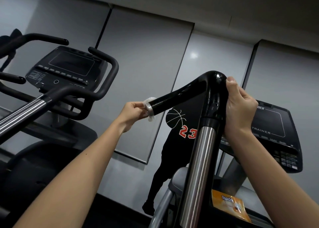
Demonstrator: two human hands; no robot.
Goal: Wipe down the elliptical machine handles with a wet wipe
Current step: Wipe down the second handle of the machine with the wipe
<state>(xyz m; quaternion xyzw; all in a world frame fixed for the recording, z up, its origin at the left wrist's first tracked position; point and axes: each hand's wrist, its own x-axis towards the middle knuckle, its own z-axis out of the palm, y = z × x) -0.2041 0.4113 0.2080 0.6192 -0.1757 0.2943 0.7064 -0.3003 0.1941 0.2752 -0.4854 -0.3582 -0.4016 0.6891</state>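
A glossy black elliptical handle [186,93] bends at the top and ends in a silver cap at its left tip. My left hand [132,113] pinches a white wet wipe [149,106] against that capped end. My right hand [240,106] grips the handle just below the bend, thumb up along the black part. Below the black grip the handle continues as a brushed steel tube [198,167].
An orange wet wipe packet [229,204] lies on the machine at lower right, under its console [272,132]. A second elliptical with console [69,67] and black handlebars stands on the left. The mirrored wall panel reflects a person in a black "23" shirt [179,131].
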